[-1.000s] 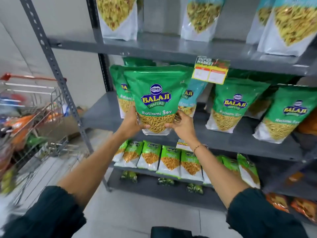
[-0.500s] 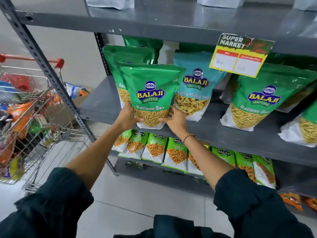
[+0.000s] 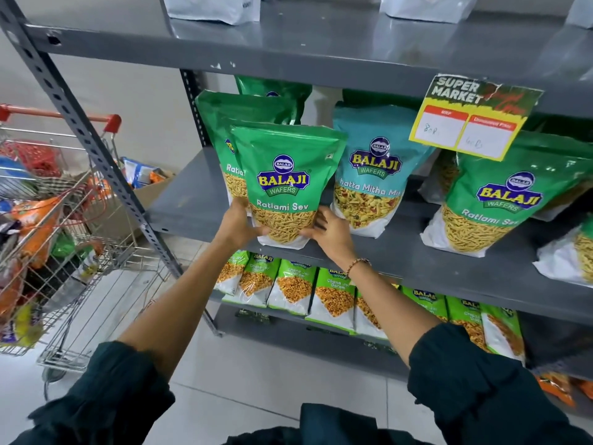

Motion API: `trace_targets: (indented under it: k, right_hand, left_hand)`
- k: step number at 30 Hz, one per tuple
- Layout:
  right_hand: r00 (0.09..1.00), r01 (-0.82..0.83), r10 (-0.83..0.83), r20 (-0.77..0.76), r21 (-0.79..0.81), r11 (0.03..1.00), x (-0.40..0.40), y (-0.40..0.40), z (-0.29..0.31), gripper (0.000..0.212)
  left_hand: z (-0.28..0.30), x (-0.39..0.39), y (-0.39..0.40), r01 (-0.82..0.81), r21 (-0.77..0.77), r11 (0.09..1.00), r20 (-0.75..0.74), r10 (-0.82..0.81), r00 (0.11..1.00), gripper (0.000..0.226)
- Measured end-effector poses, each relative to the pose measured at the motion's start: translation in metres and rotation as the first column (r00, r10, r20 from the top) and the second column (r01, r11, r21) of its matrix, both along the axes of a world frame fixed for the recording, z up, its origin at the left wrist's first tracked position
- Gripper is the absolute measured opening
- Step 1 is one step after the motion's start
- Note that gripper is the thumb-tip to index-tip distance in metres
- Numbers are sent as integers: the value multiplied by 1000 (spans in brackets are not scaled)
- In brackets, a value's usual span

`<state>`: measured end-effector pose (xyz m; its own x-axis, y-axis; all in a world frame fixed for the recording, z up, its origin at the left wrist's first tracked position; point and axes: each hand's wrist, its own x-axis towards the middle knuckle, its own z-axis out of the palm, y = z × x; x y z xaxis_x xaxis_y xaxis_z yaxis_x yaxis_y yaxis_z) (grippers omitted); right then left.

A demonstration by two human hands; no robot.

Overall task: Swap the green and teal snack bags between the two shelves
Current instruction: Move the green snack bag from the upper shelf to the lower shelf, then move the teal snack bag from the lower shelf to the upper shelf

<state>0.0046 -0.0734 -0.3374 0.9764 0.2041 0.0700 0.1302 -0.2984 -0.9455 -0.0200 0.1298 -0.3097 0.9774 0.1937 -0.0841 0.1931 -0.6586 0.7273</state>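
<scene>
So the grey metal shelf rack (image 3: 401, 261) looks mid-swap to me: the middle shelf holds mostly glossy green Ratlami Sev pouches, but one teal Khatta Mitha Mix pouch (image 3: 372, 175) stands among them, and the white-bottomed bags (image 3: 215, 8) on the top shelf are cropped, so I can't tell their colour or how much is left. Front green Ratlami Sev pouch (image 3: 285, 184) sits upright at the shelf's front edge, just left of the teal one, with the left hand (image 3: 239, 224) and right hand (image 3: 327, 232) clasping its bottom corners from either side, so the grip on both sides is closed around that pouch.
</scene>
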Motion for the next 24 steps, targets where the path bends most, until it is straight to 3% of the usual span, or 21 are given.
trace_targets:
  k: [3,6,9,13,16,19,24]
  right_hand:
    - [1000,12,-12,-19,5,1000,-3,-15,-5,69]
    - [988,148,-145,44,-81,986,-7,-40,-9,47]
    - [912,383,-374,167,-22,924,-12,-71,-9,25]
    - [784,583,-568,252,17,812,-8,-113,-18,23]
    - [840,534,-505,197,-141,834,5,-133,-28,37]
    - [916,401,-388,100,-235,886,22,-137,-23,71]
    - [963,269,-271,3,-130,954,40,-133,-13,74]
  left_hand:
    - [-2,-15,-10,3,231,973,-117,25,993,59]
    - [4,-34,-42,258,138,956,-188,-230,955,36]
    - [14,-36,-91,430,-25,903,-74,-430,900,19]
    - [14,-14,-143,447,-86,891,124,-435,892,76]
    - [8,9,-168,397,-128,909,141,-379,915,110]
    - [2,36,-180,212,-251,944,40,-209,977,115]
    - [-20,58,-174,80,-283,956,-67,-103,992,88]
